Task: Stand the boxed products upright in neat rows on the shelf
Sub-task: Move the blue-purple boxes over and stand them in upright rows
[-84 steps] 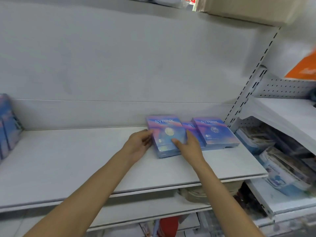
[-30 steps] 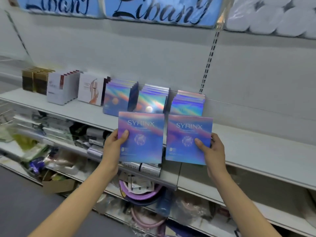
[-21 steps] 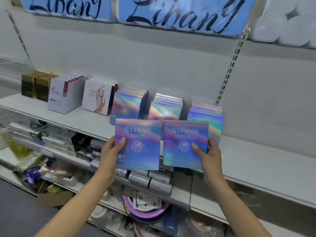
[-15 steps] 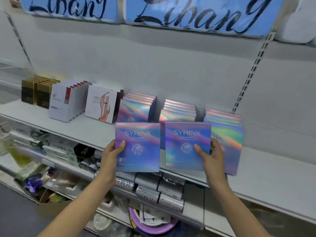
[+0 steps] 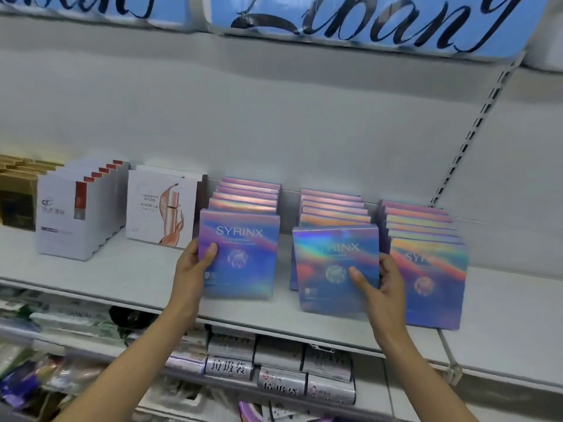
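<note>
I judge this job nearly done: three rows of holographic boxes already stand upright on the shelf (image 5: 91, 278), the left row (image 5: 248, 193) at about 11 o'clock of my view, the middle row (image 5: 333, 208) near 12, the right row (image 5: 426, 239) at 2. My left hand (image 5: 195, 263) pinches the left box (image 5: 240, 254) by its left edge, thumb on the face, and sets it at the front of the left row, upright and apparently down on the board. My right hand (image 5: 380, 284) grips the right box (image 5: 336, 266) by its right edge, thumb across the face; this one leans back a little in front of the middle row (whether its bottom edge touches the shelf I cannot tell). What is left, as I read it, is squaring both against their rows and letting go. My fingers behind each box are hidden. Glare washes out part of the lettering on the right box, the white boxes (image 5: 82, 208) at 9 o'clock are too soft to read, and the lower shelf goods are a blur.
</note>
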Tool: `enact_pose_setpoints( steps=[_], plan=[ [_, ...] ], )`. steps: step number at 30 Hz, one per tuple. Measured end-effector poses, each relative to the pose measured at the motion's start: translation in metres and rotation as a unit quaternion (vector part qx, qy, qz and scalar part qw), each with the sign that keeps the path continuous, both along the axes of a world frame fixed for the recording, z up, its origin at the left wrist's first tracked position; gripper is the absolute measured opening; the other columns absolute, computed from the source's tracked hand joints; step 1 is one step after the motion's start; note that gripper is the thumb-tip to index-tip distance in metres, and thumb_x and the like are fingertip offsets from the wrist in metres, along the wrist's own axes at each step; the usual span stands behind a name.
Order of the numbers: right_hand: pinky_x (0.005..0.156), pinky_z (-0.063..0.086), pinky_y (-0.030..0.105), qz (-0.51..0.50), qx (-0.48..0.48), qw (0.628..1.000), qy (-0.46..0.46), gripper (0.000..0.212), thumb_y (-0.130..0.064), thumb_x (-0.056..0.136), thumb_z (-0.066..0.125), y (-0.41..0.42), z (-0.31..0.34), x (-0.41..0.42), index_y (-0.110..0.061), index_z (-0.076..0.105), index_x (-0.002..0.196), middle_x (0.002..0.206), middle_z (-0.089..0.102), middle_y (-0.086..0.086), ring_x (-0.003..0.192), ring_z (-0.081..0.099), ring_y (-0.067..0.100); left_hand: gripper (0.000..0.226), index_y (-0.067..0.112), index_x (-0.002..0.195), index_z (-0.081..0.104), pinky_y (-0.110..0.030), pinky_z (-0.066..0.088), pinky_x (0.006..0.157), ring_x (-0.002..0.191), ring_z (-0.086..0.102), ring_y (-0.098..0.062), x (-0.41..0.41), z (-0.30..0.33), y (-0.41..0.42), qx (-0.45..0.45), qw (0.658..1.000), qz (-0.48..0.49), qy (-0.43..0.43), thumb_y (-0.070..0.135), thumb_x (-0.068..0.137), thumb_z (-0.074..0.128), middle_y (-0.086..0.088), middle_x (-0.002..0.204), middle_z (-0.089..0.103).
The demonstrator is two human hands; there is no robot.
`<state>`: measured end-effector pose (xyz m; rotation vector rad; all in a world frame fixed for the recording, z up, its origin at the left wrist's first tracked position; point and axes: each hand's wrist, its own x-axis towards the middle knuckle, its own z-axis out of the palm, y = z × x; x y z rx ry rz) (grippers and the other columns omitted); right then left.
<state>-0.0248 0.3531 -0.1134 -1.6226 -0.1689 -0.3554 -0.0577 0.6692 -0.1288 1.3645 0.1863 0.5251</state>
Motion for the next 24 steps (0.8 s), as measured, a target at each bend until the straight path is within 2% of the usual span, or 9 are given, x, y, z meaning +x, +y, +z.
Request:
enact_pose_setpoints(
  steps=[4, 6, 11, 13, 15, 16, 18, 20, 24],
  plan=[
    [0.092, 0.055, 0.056, -0.047, -0.003, 0.999, 0.004, 0.029, -0.011, 0.088, 0.075, 0.008, -0.001, -0.010, -0.017, 0.063, 0.113, 0.111, 0.071, 0.003, 0.106, 0.067, 0.026, 0.042, 0.018, 0.115, 0.061, -0.017, 0.054, 0.082, 0.098, 0.067, -0.008, 0.014, -0.006, 0.010, 0.100, 0.994, -0.025, -0.024, 0.050, 0.088, 0.061, 0.008, 0.105, 0.071],
    [0.094, 0.053, 0.055, -0.067, -0.003, 0.998, 0.007, 0.032, -0.015, 0.087, 0.077, 0.011, -0.001, -0.016, -0.016, 0.062, 0.115, 0.113, 0.069, 0.005, 0.109, 0.064, 0.027, 0.045, 0.013, 0.116, 0.056, -0.012, 0.048, 0.082, 0.099, 0.063, -0.011, 0.021, -0.011, 0.013, 0.147, 0.988, -0.024, -0.032, 0.050, 0.091, 0.055, 0.004, 0.105, 0.066],
    [0.076, 0.057, 0.032, -0.082, 0.029, 0.996, -0.002, 0.024, -0.004, 0.088, 0.072, 0.014, -0.002, -0.033, -0.010, 0.061, 0.109, 0.105, 0.070, 0.005, 0.094, 0.068, 0.015, 0.046, 0.014, 0.123, 0.049, -0.027, 0.034, 0.099, 0.117, 0.042, -0.028, 0.030, -0.026, 0.018, 0.280, 0.958, 0.056, -0.009, 0.052, 0.097, 0.039, -0.006, 0.120, 0.047],
    [0.077, 0.057, 0.031, -0.090, 0.038, 0.995, -0.002, 0.023, -0.002, 0.088, 0.071, 0.015, -0.005, -0.036, -0.009, 0.061, 0.108, 0.103, 0.070, 0.005, 0.093, 0.066, 0.016, 0.055, 0.007, 0.143, 0.040, -0.021, 0.022, 0.112, 0.134, 0.032, -0.029, 0.035, -0.030, 0.019, 0.281, 0.956, 0.087, 0.007, 0.041, 0.100, 0.042, -0.017, 0.143, 0.037],
    [0.083, 0.056, 0.040, -0.096, 0.050, 0.994, 0.003, 0.023, -0.001, 0.088, 0.071, 0.016, -0.006, -0.038, -0.013, 0.062, 0.105, 0.101, 0.071, 0.002, 0.093, 0.065, 0.018, 0.068, 0.021, 0.158, 0.018, -0.025, 0.016, 0.121, 0.149, 0.020, -0.017, 0.037, -0.032, 0.022, 0.238, 0.969, 0.062, 0.015, 0.041, 0.100, 0.047, -0.005, 0.162, 0.020],
    [0.085, 0.055, 0.043, -0.098, 0.055, 0.994, 0.005, 0.023, 0.000, 0.088, 0.071, 0.017, -0.007, -0.039, -0.015, 0.062, 0.104, 0.100, 0.071, 0.002, 0.093, 0.064, 0.019, 0.076, 0.029, 0.160, 0.010, -0.029, 0.022, 0.122, 0.151, 0.019, -0.010, 0.037, -0.031, 0.024, 0.197, 0.980, 0.024, 0.017, 0.045, 0.099, 0.053, 0.004, 0.166, 0.016],
    [0.086, 0.052, 0.045, -0.099, 0.065, 0.993, 0.005, 0.023, 0.000, 0.088, 0.071, 0.019, -0.009, -0.042, -0.017, 0.062, 0.100, 0.098, 0.069, 0.002, 0.091, 0.062, 0.020, 0.087, 0.034, 0.159, 0.006, -0.019, 0.040, 0.109, 0.147, 0.030, -0.003, 0.034, -0.029, 0.028, 0.128, 0.991, -0.045, 0.019, 0.035, 0.096, 0.066, 0.010, 0.165, 0.020],
    [0.086, 0.051, 0.043, -0.095, 0.078, 0.992, 0.003, 0.021, 0.001, 0.089, 0.070, 0.021, -0.008, -0.045, -0.014, 0.060, 0.099, 0.096, 0.067, 0.004, 0.089, 0.060, 0.018, 0.085, 0.031, 0.159, 0.016, -0.008, 0.050, 0.088, 0.130, 0.049, 0.005, 0.031, -0.027, 0.027, 0.109, 0.991, -0.072, 0.020, 0.019, 0.094, 0.068, 0.009, 0.156, 0.037],
    [0.083, 0.054, 0.037, -0.093, 0.088, 0.992, 0.007, 0.019, 0.000, 0.089, 0.069, 0.023, -0.010, -0.048, -0.012, 0.060, 0.101, 0.099, 0.068, 0.004, 0.091, 0.062, 0.016, 0.063, 0.028, 0.149, 0.040, -0.013, 0.055, 0.078, 0.115, 0.063, -0.001, 0.031, -0.029, 0.024, 0.081, 0.993, -0.083, 0.006, 0.017, 0.094, 0.070, 0.006, 0.133, 0.060]
  ],
)
